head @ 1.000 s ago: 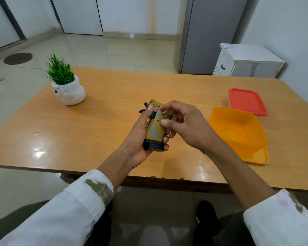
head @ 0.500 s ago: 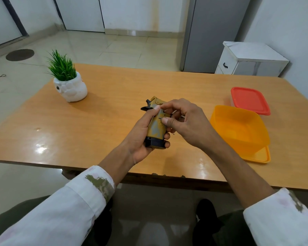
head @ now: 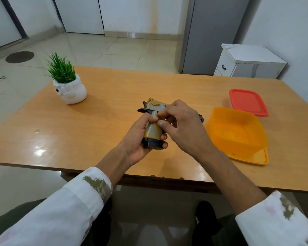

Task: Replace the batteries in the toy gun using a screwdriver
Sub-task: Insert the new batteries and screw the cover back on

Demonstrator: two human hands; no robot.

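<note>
tiled room, wooden worktop (head: 96, 130); toy gun (head: 152, 129) held above its near edge.
left hand (head: 140, 141) wraps the grip to steady it; right hand (head: 182, 125) pinches the grip's top, probably the battery cover.

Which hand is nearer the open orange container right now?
Right. The right hand is just left of the orange container, apart from it, pinching at the toy gun. The left hand holds the gun's grip, farther left.

I count one toy gun (head: 153, 132) and two hands, left hand (head: 138, 142) and right hand (head: 184, 128). One table (head: 96, 125) holds one potted plant (head: 68, 86) and two tubs at right: orange tub (head: 238, 134), red-lidded tub (head: 247, 102).
</note>
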